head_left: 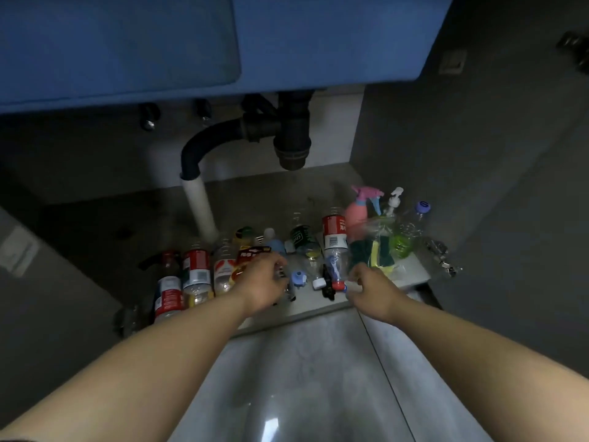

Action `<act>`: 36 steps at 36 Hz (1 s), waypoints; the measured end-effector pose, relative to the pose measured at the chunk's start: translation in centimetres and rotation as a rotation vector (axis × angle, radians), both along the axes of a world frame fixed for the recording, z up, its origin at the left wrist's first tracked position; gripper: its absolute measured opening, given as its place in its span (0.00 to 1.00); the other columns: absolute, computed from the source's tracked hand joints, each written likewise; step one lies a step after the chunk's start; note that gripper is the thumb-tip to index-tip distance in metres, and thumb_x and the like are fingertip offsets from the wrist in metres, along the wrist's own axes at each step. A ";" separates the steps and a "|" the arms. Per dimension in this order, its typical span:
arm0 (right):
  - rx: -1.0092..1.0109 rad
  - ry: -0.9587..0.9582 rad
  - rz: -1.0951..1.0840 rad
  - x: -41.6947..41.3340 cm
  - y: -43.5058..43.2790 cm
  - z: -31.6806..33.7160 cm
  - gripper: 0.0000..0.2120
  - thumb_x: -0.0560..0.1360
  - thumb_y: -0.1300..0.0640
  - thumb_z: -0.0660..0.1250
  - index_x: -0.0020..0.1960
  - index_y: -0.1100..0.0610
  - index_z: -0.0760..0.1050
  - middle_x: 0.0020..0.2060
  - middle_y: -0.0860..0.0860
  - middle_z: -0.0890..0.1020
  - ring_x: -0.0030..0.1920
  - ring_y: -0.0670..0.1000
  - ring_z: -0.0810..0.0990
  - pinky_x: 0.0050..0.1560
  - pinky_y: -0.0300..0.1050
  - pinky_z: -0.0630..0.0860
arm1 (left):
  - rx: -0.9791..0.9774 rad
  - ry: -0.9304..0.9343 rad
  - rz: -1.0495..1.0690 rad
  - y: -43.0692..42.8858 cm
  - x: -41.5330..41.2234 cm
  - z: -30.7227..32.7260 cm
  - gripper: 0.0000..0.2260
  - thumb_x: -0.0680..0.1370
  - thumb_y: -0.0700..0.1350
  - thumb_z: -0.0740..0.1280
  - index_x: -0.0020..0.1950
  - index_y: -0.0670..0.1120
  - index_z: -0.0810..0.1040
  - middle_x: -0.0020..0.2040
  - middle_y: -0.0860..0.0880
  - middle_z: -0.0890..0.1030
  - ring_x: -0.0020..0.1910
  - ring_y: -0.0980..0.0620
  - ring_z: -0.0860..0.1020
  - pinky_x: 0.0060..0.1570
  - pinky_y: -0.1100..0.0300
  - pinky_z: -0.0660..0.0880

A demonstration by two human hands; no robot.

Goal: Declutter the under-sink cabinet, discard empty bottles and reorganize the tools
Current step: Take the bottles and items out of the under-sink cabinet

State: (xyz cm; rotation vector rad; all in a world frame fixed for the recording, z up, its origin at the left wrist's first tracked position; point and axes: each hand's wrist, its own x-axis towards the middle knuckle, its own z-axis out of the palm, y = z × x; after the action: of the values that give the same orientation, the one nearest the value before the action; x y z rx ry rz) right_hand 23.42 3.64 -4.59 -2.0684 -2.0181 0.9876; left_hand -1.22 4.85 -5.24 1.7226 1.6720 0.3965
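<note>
— Where do things stand?
— Sorting stage: bottles (197, 272) crowd the cabinet floor (127, 224). Right hand (366, 283) pinches the red-label bottle (334, 240) at its cap; left hand (266, 282) curled, grip unclear. Next, probably: lift the empty out.

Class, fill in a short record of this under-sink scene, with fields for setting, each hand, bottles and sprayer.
Setting: cabinet floor under a black drain pipe
Left hand: fingers curled over clutter beside a red packet; grip unclear
Right hand: fingers curled at a small white piece; grip unclear
Bottles: red-label bottles grouped at left front
Sprayer: pink spray bottle at right rear of the clutter
</note>
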 end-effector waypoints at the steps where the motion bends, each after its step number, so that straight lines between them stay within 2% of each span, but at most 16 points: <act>1: 0.012 0.025 -0.020 0.0 1.0 -0.5 0.23 0.77 0.54 0.69 0.69 0.57 0.67 0.63 0.59 0.72 0.61 0.57 0.76 0.60 0.48 0.75 | -0.017 -0.058 0.034 1.0 1.1 -0.5 0.14 0.79 0.39 0.68 0.64 0.46 0.75 0.58 0.44 0.79 0.56 0.45 0.79 0.58 0.52 0.77; 3: 0.027 0.068 -0.071 -0.1 3.1 -1.4 0.26 0.77 0.55 0.69 0.70 0.59 0.65 0.63 0.60 0.74 0.61 0.59 0.77 0.63 0.53 0.76 | -0.041 -0.149 0.094 3.1 3.2 -1.5 0.19 0.79 0.39 0.69 0.70 0.45 0.70 0.60 0.44 0.78 0.57 0.46 0.78 0.58 0.56 0.76; 5: 0.057 0.084 -0.107 -0.2 5.2 -2.4 0.27 0.76 0.55 0.69 0.71 0.60 0.64 0.63 0.61 0.75 0.61 0.60 0.77 0.63 0.54 0.76 | -0.042 -0.164 0.149 5.3 4.9 -2.5 0.24 0.79 0.43 0.70 0.74 0.46 0.66 0.62 0.45 0.77 0.59 0.45 0.79 0.58 0.56 0.76; 8: 0.111 0.093 -0.126 -0.4 7.8 -4.0 0.31 0.77 0.53 0.70 0.73 0.61 0.61 0.64 0.61 0.75 0.63 0.61 0.76 0.63 0.56 0.75 | -0.033 -0.152 0.224 8.1 7.0 -4.0 0.26 0.78 0.45 0.71 0.73 0.49 0.66 0.65 0.45 0.77 0.61 0.44 0.79 0.60 0.50 0.78; 10: 0.125 0.070 -0.126 -0.6 8.9 -5.0 0.31 0.77 0.52 0.70 0.74 0.61 0.60 0.65 0.62 0.75 0.63 0.62 0.77 0.62 0.57 0.76 | -0.021 -0.106 0.255 9.3 8.0 -4.9 0.27 0.78 0.47 0.71 0.73 0.49 0.65 0.67 0.44 0.76 0.64 0.43 0.77 0.61 0.51 0.76; 13: 0.122 0.054 -0.167 -0.8 10.1 -6.3 0.31 0.77 0.50 0.71 0.72 0.60 0.61 0.64 0.62 0.75 0.62 0.63 0.78 0.61 0.57 0.77 | -0.033 -0.088 0.295 10.5 9.0 -6.2 0.29 0.78 0.48 0.72 0.75 0.47 0.62 0.70 0.43 0.73 0.68 0.42 0.74 0.68 0.47 0.72; 20: 0.149 0.016 -0.216 -2.1 11.7 -8.3 0.34 0.75 0.44 0.72 0.68 0.62 0.61 0.61 0.63 0.76 0.58 0.64 0.80 0.57 0.57 0.78 | -0.101 -0.017 0.380 11.8 10.0 -8.5 0.39 0.76 0.52 0.72 0.78 0.45 0.52 0.73 0.39 0.70 0.70 0.38 0.72 0.68 0.45 0.72; 23: 0.150 0.036 -0.263 -2.6 12.4 -8.5 0.34 0.72 0.45 0.75 0.66 0.62 0.62 0.61 0.63 0.77 0.59 0.64 0.80 0.58 0.57 0.78 | -0.121 -0.004 0.370 12.3 9.9 -9.0 0.41 0.77 0.52 0.72 0.79 0.45 0.49 0.73 0.39 0.70 0.70 0.38 0.72 0.69 0.45 0.72; 26: 0.181 0.057 -0.287 -2.8 12.5 -8.3 0.34 0.71 0.47 0.76 0.67 0.62 0.64 0.61 0.62 0.77 0.59 0.64 0.80 0.58 0.56 0.78 | -0.099 -0.068 0.388 12.4 9.6 -9.0 0.38 0.76 0.50 0.73 0.78 0.45 0.54 0.72 0.40 0.72 0.68 0.39 0.74 0.67 0.46 0.73; 29: 0.215 0.112 -0.291 -2.6 12.1 -7.8 0.31 0.70 0.45 0.76 0.65 0.59 0.69 0.59 0.59 0.79 0.56 0.61 0.81 0.55 0.54 0.79 | -0.055 -0.173 0.421 11.9 8.8 -8.5 0.34 0.75 0.53 0.73 0.75 0.48 0.60 0.69 0.45 0.76 0.66 0.43 0.76 0.64 0.51 0.74; 32: 0.248 0.207 -0.253 -1.7 11.2 -6.5 0.27 0.68 0.41 0.74 0.60 0.54 0.74 0.50 0.52 0.83 0.47 0.53 0.82 0.45 0.47 0.79 | -0.009 -0.259 0.435 10.7 7.8 -7.5 0.33 0.72 0.55 0.77 0.71 0.49 0.64 0.64 0.47 0.79 0.61 0.46 0.79 0.59 0.54 0.76; 34: 0.273 0.261 -0.219 -0.8 10.3 -5.4 0.23 0.68 0.42 0.74 0.59 0.50 0.76 0.47 0.47 0.84 0.46 0.50 0.82 0.46 0.45 0.79 | 0.018 -0.305 0.432 9.7 7.3 -6.4 0.30 0.70 0.55 0.78 0.66 0.51 0.67 0.61 0.49 0.80 0.59 0.48 0.80 0.59 0.52 0.78; 36: 0.276 0.305 -0.202 0.4 8.8 -4.4 0.21 0.69 0.43 0.74 0.59 0.44 0.75 0.46 0.42 0.83 0.45 0.45 0.82 0.46 0.45 0.79 | 0.015 -0.369 0.377 8.3 7.2 -5.2 0.26 0.71 0.53 0.78 0.63 0.52 0.69 0.58 0.52 0.81 0.56 0.51 0.81 0.56 0.55 0.79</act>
State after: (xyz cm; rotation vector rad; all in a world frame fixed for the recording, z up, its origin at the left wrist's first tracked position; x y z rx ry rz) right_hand 23.83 12.41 -8.95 -1.8085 -1.6530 0.8697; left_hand 6.03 13.17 -10.47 1.2434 1.7092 0.8479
